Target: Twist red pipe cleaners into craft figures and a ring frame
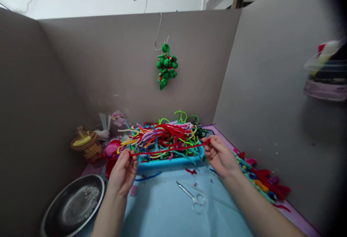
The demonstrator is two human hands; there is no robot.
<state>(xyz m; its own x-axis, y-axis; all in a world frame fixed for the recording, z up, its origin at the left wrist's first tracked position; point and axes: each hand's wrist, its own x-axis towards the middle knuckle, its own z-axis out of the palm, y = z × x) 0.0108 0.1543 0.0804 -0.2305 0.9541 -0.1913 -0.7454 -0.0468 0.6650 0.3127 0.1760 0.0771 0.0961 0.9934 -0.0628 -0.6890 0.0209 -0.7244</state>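
My left hand (124,170) and my right hand (219,154) each pinch one end of a red pipe cleaner (169,150), stretched level between them. Just behind it lies a blue tray (173,161) heaped with a tangle of coloured pipe cleaners (165,135). Both hands hover just above a light blue mat (168,208). A pair of scissors (193,196) lies on the mat between my forearms.
A green and red pipe-cleaner figure (166,65) hangs on a wire hook from the grey partition. A metal bowl (73,204) with small white beads sits at lower left. A wooden spool stand (86,144) is at left. Finished colourful figures (260,181) line the right edge.
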